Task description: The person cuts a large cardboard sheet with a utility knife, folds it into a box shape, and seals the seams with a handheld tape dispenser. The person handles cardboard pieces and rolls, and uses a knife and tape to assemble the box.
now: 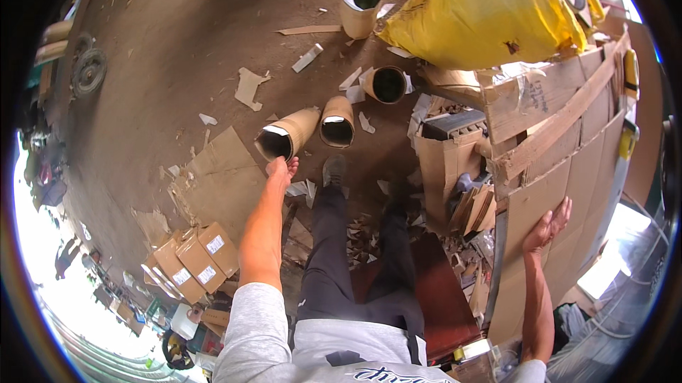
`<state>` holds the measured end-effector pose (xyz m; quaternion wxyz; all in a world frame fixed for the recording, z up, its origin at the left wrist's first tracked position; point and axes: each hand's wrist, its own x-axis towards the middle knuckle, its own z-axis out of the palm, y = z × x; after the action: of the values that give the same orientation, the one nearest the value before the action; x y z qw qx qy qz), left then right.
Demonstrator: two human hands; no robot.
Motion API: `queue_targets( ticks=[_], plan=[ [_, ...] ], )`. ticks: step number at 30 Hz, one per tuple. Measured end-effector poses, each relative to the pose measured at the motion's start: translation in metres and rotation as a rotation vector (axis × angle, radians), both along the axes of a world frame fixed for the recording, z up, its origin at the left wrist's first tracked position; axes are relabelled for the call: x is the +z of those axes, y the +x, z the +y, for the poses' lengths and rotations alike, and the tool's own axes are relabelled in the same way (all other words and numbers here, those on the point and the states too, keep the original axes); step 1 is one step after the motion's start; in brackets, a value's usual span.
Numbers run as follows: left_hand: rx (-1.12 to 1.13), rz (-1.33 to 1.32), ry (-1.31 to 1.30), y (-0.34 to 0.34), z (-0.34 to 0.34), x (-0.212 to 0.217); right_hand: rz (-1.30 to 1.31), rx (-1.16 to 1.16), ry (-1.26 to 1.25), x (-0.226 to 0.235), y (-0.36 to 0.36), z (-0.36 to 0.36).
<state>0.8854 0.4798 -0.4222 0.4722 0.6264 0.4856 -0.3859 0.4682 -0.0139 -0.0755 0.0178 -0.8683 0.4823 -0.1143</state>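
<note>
My left hand (283,168) reaches forward and down, its fingers closed at the rim of a brown cardboard tube (301,124) that lies tilted with its dark open end toward me. Just to the right of it is a second cardboard tube (337,110), its mouth also facing me, with a bit of white paper at the rim. My right hand (548,227) lies flat with fingers stretched out on the cardboard-covered bench top (529,269). Nothing shows in that hand.
Farther off stand two more tubes, one near (369,83) and one far (357,24). A yellow sack (490,17) rests at the far right, by the bench. Flattened cardboard (220,177) and small boxes (195,262) lie left. Paper scraps litter the dirt floor (177,63).
</note>
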Motion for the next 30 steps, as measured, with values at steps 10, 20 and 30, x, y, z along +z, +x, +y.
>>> queue_targets(
  ticks=[10,20,30],
  plan=[
    [-0.36,-0.411,0.176,0.014,0.026,0.093,-0.033,-0.123,-0.021,0.013,0.007,0.011],
    [-1.6,-0.969,0.416,0.012,-0.072,0.516,-0.043,-0.229,0.055,0.025,-0.013,0.006],
    [-1.703,-1.813,0.254,-0.055,-0.223,0.797,-0.421,-0.108,0.312,0.036,-0.061,0.027]
  ],
)
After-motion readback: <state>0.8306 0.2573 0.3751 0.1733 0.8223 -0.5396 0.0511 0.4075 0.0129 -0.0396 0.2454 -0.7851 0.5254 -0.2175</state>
